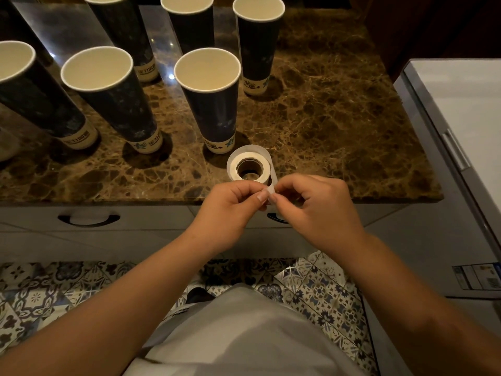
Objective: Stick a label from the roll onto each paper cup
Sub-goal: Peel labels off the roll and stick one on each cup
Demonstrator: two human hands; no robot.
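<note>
1. I have the white roll of paper labels on its brown cardboard core (249, 166) lying flat near the front edge of the brown marble counter (339, 126), just beside the base of the nearest dark-blue paper cup with a cream rim (210, 99).
2. The loose white tail of the label strip (271, 191) runs from the roll toward me, over the front edge. My left hand (233, 206) pinches it between thumb and fingertips; my right hand (314, 203) pinches it from the other side, fingers curled in close.
3. I judge the strip thin, light and limp: it will crease or tear if tugged hard, and a peeled label will likely curl and stick to my skin. Best held by a corner, adhesive side off the fingers.
4. The roll looks light enough to slide when I pull.
5. The cups are tall, narrow-based and empty, so I expect them to tip easily; steady one by its wall when pressing.
6. More cups (259, 42) stand toward the back and left edges. A white appliance (461, 109) sits off the right edge, not in the way.
</note>
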